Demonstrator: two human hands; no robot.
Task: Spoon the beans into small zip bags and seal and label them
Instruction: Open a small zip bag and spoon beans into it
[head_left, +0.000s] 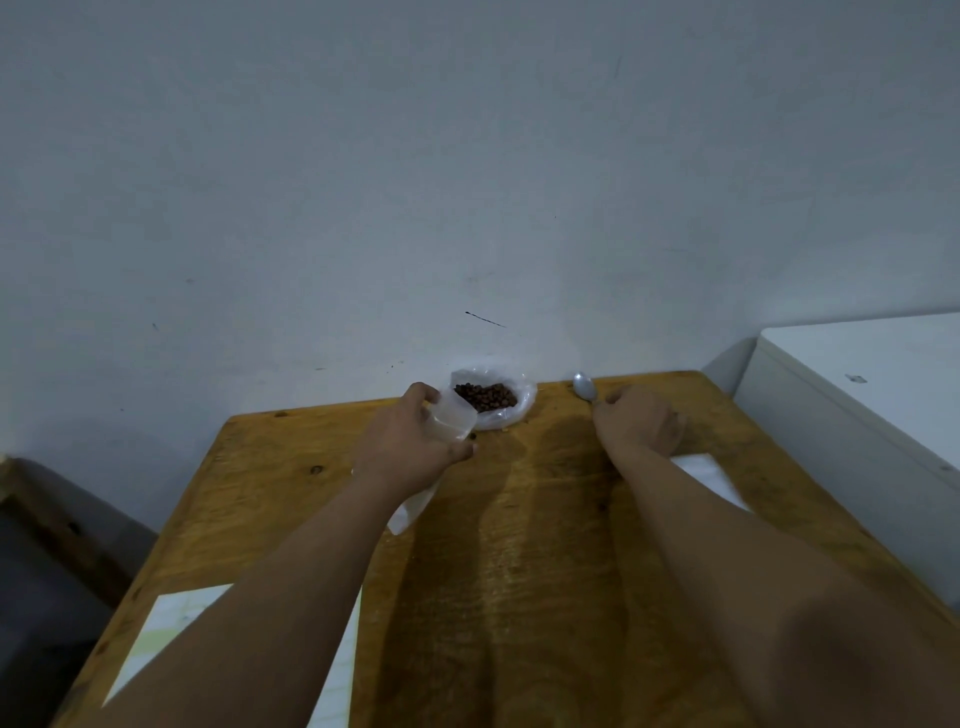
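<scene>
Your left hand (410, 441) grips a small clear bag (453, 417) just beside the beans (486, 396), which sit in open plastic at the table's (545, 519) far edge. Your right hand (640, 422) closes on the spoon (585, 387). Hold the bag's mouth wide and close to the beans, and scoop modestly.

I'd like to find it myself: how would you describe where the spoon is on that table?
Start at the wooden table and go to its far edge by the grey wall. The spoon lies right of the open plastic bag of dark beans, its handle under the right hand. It is the only shiny metal thing there.
</scene>
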